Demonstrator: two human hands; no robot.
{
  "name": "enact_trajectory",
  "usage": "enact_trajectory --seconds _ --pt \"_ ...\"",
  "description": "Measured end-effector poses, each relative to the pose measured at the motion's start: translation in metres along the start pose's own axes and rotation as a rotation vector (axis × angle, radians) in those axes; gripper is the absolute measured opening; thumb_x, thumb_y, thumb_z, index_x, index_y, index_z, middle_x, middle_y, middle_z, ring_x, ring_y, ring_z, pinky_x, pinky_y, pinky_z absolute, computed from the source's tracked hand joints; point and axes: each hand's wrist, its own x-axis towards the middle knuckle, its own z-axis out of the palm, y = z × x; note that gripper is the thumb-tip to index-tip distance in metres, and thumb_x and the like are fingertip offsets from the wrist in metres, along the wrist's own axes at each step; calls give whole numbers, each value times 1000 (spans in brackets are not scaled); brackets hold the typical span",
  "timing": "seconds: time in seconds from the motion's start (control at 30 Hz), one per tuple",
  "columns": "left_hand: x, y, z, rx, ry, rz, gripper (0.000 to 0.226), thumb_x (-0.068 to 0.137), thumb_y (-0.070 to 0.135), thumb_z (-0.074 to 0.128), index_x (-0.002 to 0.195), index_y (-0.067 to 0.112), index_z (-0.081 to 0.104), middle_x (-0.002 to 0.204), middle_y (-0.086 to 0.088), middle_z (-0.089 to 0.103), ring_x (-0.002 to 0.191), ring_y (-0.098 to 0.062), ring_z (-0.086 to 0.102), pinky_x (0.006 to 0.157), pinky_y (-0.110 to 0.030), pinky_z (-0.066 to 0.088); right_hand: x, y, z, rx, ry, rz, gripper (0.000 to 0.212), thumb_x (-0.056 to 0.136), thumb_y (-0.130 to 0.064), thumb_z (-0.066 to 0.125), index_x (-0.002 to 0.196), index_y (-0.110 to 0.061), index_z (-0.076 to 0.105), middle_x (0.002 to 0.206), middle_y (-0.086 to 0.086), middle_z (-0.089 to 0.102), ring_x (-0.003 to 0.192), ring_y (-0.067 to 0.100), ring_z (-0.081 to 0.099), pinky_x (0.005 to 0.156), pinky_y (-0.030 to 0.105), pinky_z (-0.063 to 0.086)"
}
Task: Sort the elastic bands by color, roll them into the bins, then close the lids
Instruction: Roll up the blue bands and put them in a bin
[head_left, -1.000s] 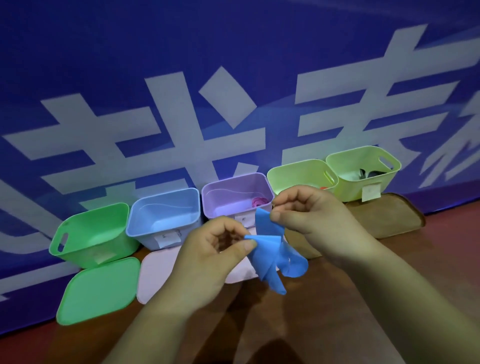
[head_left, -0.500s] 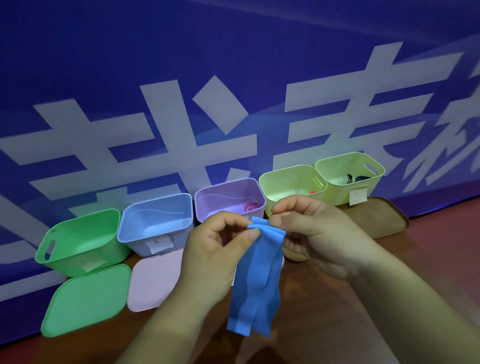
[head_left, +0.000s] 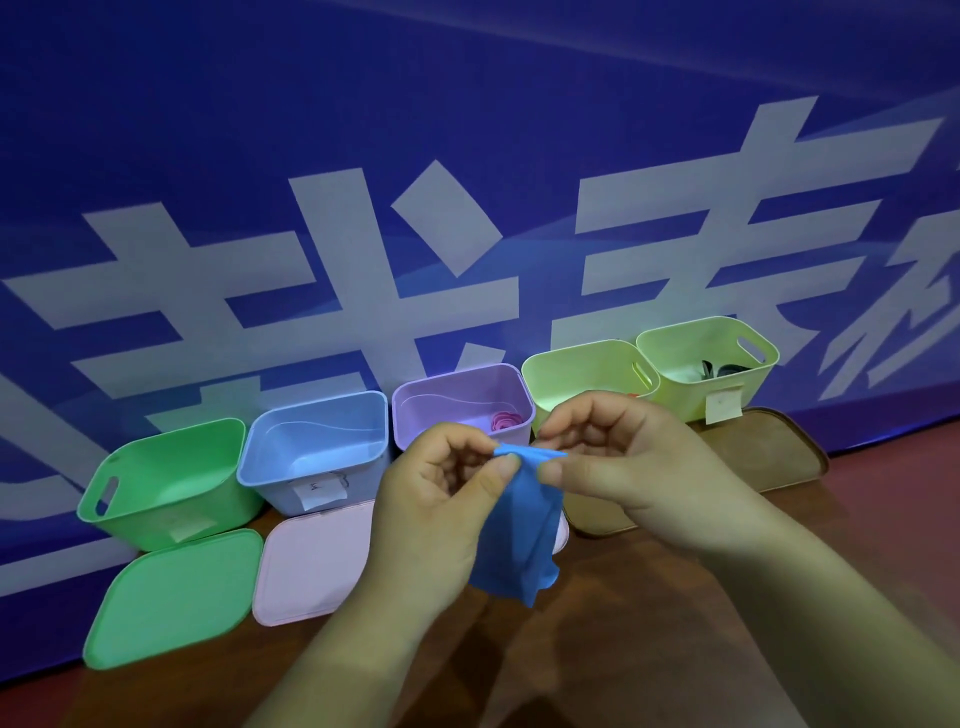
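Two hands at work: left hand (head_left: 441, 499), right hand (head_left: 623, 467), each grip pinching top edge of blue band (head_left: 524, 525); rest hangs above table (head_left: 883, 530). Step, likely: starting roll. Next move needs tight rolling, then drop into blue bin (head_left: 317, 441).

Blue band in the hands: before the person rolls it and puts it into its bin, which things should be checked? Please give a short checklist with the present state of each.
1. Grip on the blue band: ok; the left hand and the right hand both pinch its top edge.
2. Band rolled: not ok; it hangs loose below the fingers.
3. Blue bin open: ok; no lid is on it.
4. Blue bin free of other colours: ok; nothing shows inside.
5. Matching lid at hand: cannot tell; a pale pink lid lies in front of the blue bin, and no blue lid shows.
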Motion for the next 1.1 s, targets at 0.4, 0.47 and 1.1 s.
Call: enact_trajectory --seconds 0.4,0.47,1.1 --pt "6 -15 11 43 0 -60 45 75 17 80 100 48 59 99 13 67 88 -12 66 82 -29 54 17 -6 -6 -128 151 -98 20 78 5 75 83 -14 69 80 2 72 74 13 68 73 26 57" --pt "6 -21 13 17 33 -77 46 79 7 79 98 44 61 96 9 67 78 -15 66 78 -31 55 21 -10 -8 -149 170 -101 20 78 3 76 82 -15 69 78 0 71 72 13 67 72 34 57" --pt "42 -8 24 -98 28 -82 28 88 -1 69 102 22 59 74 2 63 70 -14 60 70 -37 50 44 -38 -29 -139 262 -151 15 80 3 74 82 -9 66 75 1 69 69 10 65 66 22 56"
